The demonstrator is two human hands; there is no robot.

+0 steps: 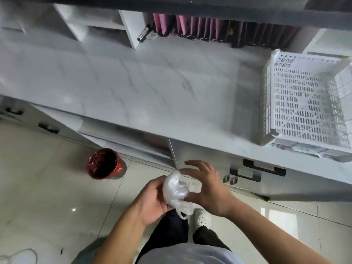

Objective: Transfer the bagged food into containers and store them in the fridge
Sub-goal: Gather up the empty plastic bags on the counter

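A crumpled clear plastic bag [176, 189] sits between both hands, low in the head view, in front of the counter edge. My left hand [150, 201] grips its lower part from the left. My right hand [206, 189] is against its right side with the fingers spread; a small clear piece [195, 187] shows by that palm. I cannot tell what the bag holds. No container or fridge is in view.
A white marble counter [142, 88] runs across the view, with a white perforated basket [306, 103] at its right end. A red-lined bin [104, 163] stands on the tiled floor at left. Drawers with black handles [264, 168] are under the counter.
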